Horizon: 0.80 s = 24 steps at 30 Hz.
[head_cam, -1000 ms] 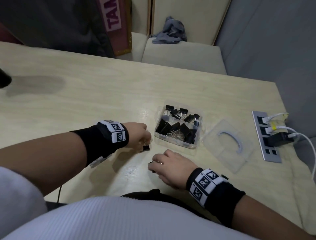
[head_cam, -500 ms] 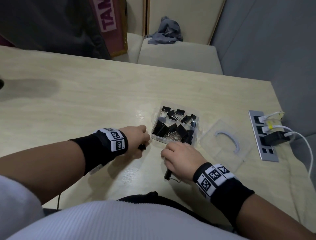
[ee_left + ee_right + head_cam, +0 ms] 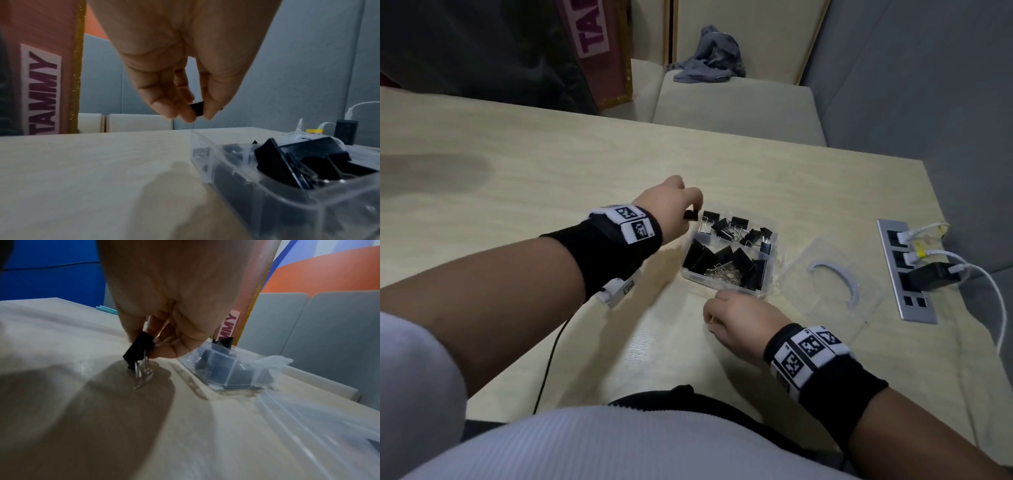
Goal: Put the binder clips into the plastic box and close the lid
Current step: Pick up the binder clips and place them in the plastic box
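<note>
A pale wood-grain desk [image 3: 551,164] is carrying a clear plastic box [image 3: 770,274] of black binder clips [image 3: 709,257], sitting between the left hand [image 3: 671,205] and the right hand [image 3: 739,318]. The clear lid [image 3: 825,284] is lying flat just beyond the right hand, and a power strip [image 3: 904,270] is sitting further out.

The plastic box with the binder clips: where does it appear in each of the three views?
Head: plastic box at centre, between the two hands.
Left wrist: lower right, below the left hand.
Right wrist: right of centre, beyond the right hand.
Shared landmark: the pink sign with dark letters.
</note>
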Each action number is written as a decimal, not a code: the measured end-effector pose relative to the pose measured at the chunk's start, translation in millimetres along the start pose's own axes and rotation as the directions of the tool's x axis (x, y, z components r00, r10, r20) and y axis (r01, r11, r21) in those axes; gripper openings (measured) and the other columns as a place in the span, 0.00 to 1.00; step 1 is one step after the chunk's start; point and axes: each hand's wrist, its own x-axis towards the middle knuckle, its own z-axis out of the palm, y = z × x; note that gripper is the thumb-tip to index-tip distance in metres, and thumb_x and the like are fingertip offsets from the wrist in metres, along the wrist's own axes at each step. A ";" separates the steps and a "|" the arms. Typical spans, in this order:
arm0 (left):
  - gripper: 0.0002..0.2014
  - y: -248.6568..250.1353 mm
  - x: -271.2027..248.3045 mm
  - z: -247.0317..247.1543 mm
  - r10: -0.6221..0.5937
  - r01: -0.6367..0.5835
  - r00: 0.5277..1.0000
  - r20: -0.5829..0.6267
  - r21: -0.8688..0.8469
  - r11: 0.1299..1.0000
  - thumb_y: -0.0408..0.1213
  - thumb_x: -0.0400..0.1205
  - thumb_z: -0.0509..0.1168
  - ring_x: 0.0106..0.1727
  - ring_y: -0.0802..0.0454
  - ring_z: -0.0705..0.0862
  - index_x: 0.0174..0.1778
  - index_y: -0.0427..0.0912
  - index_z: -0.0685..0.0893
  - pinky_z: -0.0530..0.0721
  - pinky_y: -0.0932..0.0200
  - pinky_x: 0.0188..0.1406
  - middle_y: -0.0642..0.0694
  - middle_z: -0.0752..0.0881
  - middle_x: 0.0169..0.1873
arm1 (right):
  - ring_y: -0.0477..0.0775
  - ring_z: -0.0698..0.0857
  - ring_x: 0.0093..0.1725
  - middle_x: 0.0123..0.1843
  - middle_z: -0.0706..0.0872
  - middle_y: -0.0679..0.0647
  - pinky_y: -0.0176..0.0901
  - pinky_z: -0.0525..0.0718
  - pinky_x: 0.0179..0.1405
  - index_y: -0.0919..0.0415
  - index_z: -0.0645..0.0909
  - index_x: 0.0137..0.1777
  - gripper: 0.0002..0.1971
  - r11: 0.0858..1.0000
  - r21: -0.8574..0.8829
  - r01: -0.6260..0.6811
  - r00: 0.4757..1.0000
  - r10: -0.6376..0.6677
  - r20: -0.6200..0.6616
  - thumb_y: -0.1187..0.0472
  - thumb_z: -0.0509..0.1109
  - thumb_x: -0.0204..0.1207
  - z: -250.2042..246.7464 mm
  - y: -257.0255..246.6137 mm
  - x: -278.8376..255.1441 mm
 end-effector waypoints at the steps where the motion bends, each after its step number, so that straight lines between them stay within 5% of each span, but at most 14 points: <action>1: 0.16 6.0 4.9 -1.0 0.018 -0.018 1.000 -0.007 0.006 1.000 0.29 0.77 0.63 0.46 0.37 0.84 0.58 0.50 0.81 0.82 0.52 0.45 0.40 0.77 0.56 | 0.54 0.81 0.53 0.55 0.81 0.50 0.45 0.79 0.45 0.52 0.79 0.55 0.09 1.000 0.003 -0.004 1.000 0.004 -0.020 0.51 0.63 0.79 -3.4 0.6 -0.9; 6: 0.31 22.4 16.9 3.1 0.074 -0.083 0.992 0.099 0.090 0.992 0.22 0.76 0.59 0.54 0.38 0.83 0.71 0.54 0.74 0.85 0.48 0.51 0.42 0.74 0.65 | 0.54 0.79 0.55 0.56 0.77 0.48 0.50 0.84 0.45 0.49 0.76 0.58 0.15 0.995 -0.076 -0.056 0.997 0.060 0.039 0.48 0.67 0.72 -8.8 8.0 -10.8; 13: 0.19 10.1 5.1 26.4 -0.006 -0.034 0.979 0.202 0.198 0.980 0.35 0.81 0.58 0.64 0.41 0.82 0.68 0.51 0.78 0.84 0.45 0.58 0.49 0.67 0.77 | 0.59 0.76 0.56 0.56 0.76 0.55 0.47 0.78 0.42 0.56 0.78 0.55 0.11 0.993 -0.043 -0.113 0.993 0.114 0.016 0.67 0.63 0.74 6.5 11.4 -8.0; 20: 0.17 7.5 -6.8 20.5 -0.044 0.005 0.978 0.206 0.185 0.983 0.45 0.74 0.68 0.52 0.42 0.84 0.58 0.48 0.80 0.82 0.50 0.44 0.46 0.77 0.60 | 0.52 0.79 0.51 0.52 0.79 0.48 0.48 0.82 0.47 0.51 0.78 0.51 0.08 0.993 0.100 -0.065 0.995 0.073 -0.075 0.58 0.65 0.72 -9.9 0.9 -6.5; 24: 0.23 5.7 -7.6 15.3 -0.050 -0.013 0.957 0.285 0.214 0.977 0.51 0.69 0.73 0.50 0.44 0.83 0.57 0.49 0.78 0.81 0.51 0.42 0.47 0.78 0.55 | 0.47 0.80 0.46 0.47 0.79 0.45 0.42 0.81 0.47 0.48 0.79 0.46 0.05 0.929 0.365 -0.061 0.937 0.179 -0.299 0.56 0.70 0.71 -34.2 -2.2 -1.2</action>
